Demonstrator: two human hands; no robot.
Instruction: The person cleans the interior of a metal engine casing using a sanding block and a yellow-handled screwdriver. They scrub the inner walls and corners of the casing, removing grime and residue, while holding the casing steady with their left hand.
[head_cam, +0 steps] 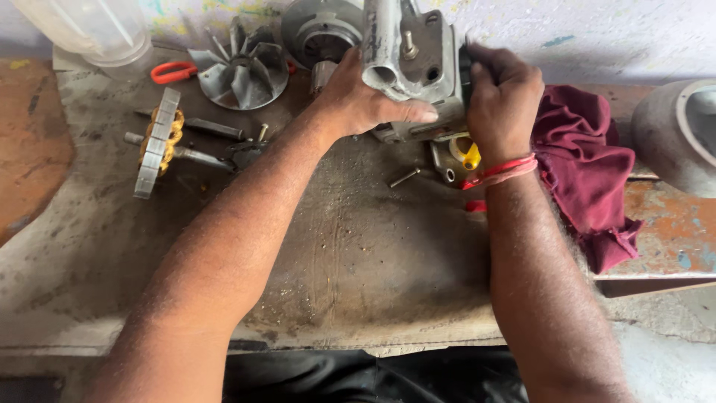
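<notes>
We see both hands at the far edge of a worn, grimy table (358, 254), working on a grey metal motor housing (406, 52) that stands there against the wall. The left hand (358, 101) lies against the housing's near left side, its grip closed around the casting, with the thumb stretched along the lower edge. The right hand (503, 97) has its grip curled tight at the housing's right side, over a dark part that we cannot make out; a red thread band (501, 172) circles that wrist.

Just under the housing, between the two wrists, a yellow-handled tool (470, 155) lies partly hidden, and a loose bolt (403, 177) rests on the table just in front of it. A maroon cloth (589, 164) is bunched beside the right forearm, hanging over the table's edge. To the left, well apart from the hands, we see a grey fan impeller (242, 71), red-handled pliers (175, 72) beside it, and a stator ring with yellow windings (158, 142) standing on edge. A round grey metal cover (671, 138) sits at the far right, and a clear plastic jar (89, 30) stands in the far left corner.
</notes>
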